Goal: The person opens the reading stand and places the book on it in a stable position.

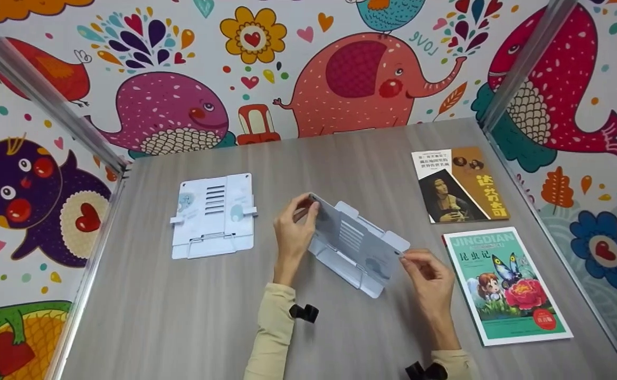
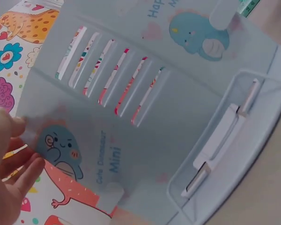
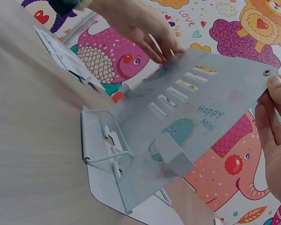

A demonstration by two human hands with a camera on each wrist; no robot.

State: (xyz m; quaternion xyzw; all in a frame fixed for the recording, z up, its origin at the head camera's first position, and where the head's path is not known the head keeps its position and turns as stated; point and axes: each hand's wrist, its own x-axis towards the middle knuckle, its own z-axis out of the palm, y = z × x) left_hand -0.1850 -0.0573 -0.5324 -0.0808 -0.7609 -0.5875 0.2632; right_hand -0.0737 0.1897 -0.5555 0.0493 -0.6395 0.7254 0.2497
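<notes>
A pale blue-grey book stand (image 1: 370, 252) with a row of slots is tilted up between the two hands. Thumb and fingers of the left hand (image 1: 293, 226) pinch its upper left corner. The right hand (image 1: 428, 274) pinches the opposite upper corner, by a small rivet seen in the right wrist view. Dinosaur prints and a folded wire holder (image 2: 229, 136) show on the panel in the left wrist view. A side clip (image 3: 177, 154) sticks out near the printed words in the right wrist view. To the left, a second book stand (image 1: 197, 224) lies flat on the table.
On the right side of the wood-grain table (image 1: 144, 316) lie a brown-and-white book (image 1: 464, 184) and, nearer, a green book (image 1: 509, 311). Walls with cartoon animals (image 1: 361, 95) and metal posts (image 1: 92, 126) enclose the table at the back and sides.
</notes>
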